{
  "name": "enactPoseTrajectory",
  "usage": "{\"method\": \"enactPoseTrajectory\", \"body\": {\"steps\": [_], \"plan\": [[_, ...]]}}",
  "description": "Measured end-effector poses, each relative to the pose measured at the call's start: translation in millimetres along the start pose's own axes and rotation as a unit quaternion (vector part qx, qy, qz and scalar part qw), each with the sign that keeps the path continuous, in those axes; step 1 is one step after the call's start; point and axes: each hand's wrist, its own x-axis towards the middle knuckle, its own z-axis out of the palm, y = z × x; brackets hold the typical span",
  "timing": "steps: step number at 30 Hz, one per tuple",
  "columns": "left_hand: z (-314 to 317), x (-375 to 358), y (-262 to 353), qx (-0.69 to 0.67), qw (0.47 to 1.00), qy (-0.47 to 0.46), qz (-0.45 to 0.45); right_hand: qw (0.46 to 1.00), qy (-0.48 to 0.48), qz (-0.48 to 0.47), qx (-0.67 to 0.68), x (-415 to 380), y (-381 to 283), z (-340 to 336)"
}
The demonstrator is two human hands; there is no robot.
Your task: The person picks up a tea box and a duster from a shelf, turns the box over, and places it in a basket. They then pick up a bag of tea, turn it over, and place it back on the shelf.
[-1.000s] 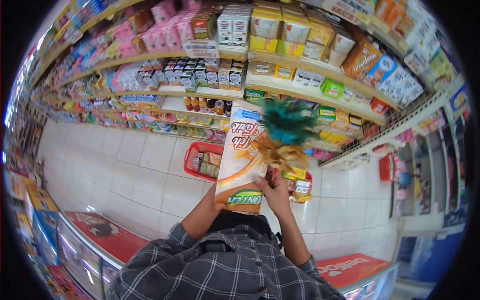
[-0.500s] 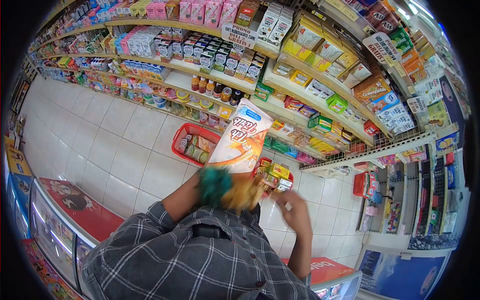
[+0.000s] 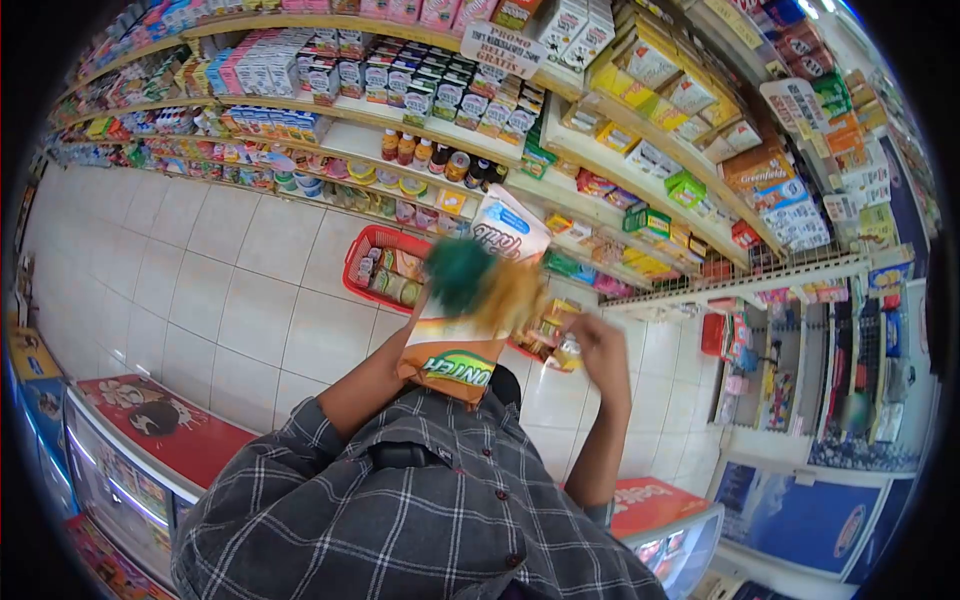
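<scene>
Sweeping feather duster [image 3: 482,282] back up across your pack [image 3: 470,300] | right hand [image 3: 603,345] blurred, probably clamped on its handle | left hand hidden behind pack, grip untellable

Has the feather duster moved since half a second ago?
Yes. The feather duster went up across the tea pack, toward the shelves.

Floor [image 3: 230,290]: pale square tiles — glossy.
Shelves [image 3: 560,150]: stocked rows along the far wall.
Freezers [image 3: 140,450]: glass-topped — near left.
</scene>
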Motion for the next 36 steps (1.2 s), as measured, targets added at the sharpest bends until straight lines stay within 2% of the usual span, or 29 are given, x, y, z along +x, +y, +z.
{"method": "enactPoseTrajectory", "body": {"steps": [1,2,5,7,9,10,12,14,15,18,19,20,22,23,25,27,28,30,31,34,36], "plan": [[18.0,-4.2,9.5,0.035,0.999,-0.020,-0.002,0.996,0.082,0.037,-0.005,20.1,16.9,-2.7],[52.3,-13.1,9.9,0.015,1.000,-0.013,0.013,0.984,0.163,0.072,-0.012,32.3,31.2,-2.7],[92.0,-19.6,16.0,0.006,0.999,-0.039,0.035,0.959,0.243,0.073,0.126,40.5,47.1,14.9],[95.3,-19.7,13.6,0.016,0.997,-0.015,0.073,0.939,0.122,0.190,0.257,21.4,1.0,40.9],[86.8,-19.7,16.0,0.046,0.997,0.007,0.054,0.946,0.011,0.135,0.294,7.3,-5.6,78.7],[82.6,-19.0,18.9,0.063,0.997,0.017,0.045,0.898,-0.065,0.166,0.403,3.6,-4.2,87.6],[82.1,-18.8,23.8,0.100,0.992,0.070,0.042,0.881,-0.012,0.205,0.425,11.8,-14.2,99.3],[90.0,-21.3,32.1,0.161,0.980,0.117,0.024,0.864,-0.029,0.221,0.451,16.4,-16.1,96.6],[88.1,-20.8,40.7,0.202,0.974,0.101,0.005,0.856,-0.037,0.227,0.463,20.2,-16.8,94.2],[91.5,-17.4,56.1,0.413,0.901,0.125,0.053,0.831,0.013,0.254,0.495,26.9,-14.6,89.8],[92.9,-19.8,61.1,0.481,0.858,0.171,0.054,0.821,0.054,0.224,0.522,33.0,-45.9,92.2],[93.1,-21.8,60.7,0.474,0.861,0.171,0.074,0.841,0.010,0.211,0.498,36.6,-23.5,88.7],[95.4,-21.3,54.6,0.463,0.861,0.176,0.116,0.871,0.026,0.181,0.455,43.3,-44.7,90.3],[95.7,-15.2,47.4,0.388,0.908,0.092,0.129,0.903,0.027,0.154,0.399,45.0,-48.0,94.9],[93.4,-13.8,33.9,0.325,0.935,0.085,0.110,0.955,0.019,0.099,0.279,43.4,-55.6,105.9],[43.3,3.7,30.9,0.205,0.969,-0.119,0.066,0.941,-0.009,0.060,0.332,31.7,-83.6,103.9],[37.7,3.8,32.0,0.125,0.978,-0.161,0.042,0.933,-0.028,0.043,0.355,25.5,-87.8,99.2],[33.0,-7.4,32.6,-0.010,0.991,-0.132,0.020,0.957,-0.010,0.068,0.280,13.8,-80.4,86.4],[33.3,-11.5,34.5,-0.041,0.992,-0.117,0.019,0.967,0.003,0.077,0.242,8.8,-76.1,76.7],[32.3,-13.9,39.1,-0.090,0.992,-0.090,0.013,0.991,0.004,0.028,0.128,-3.2,-48.6,54.0],[31.4,-14.4,41.4,-0.106,0.991,-0.078,0.008,0.993,-0.100,0.010,0.064,-5.4,-54.0,47.4]]}}
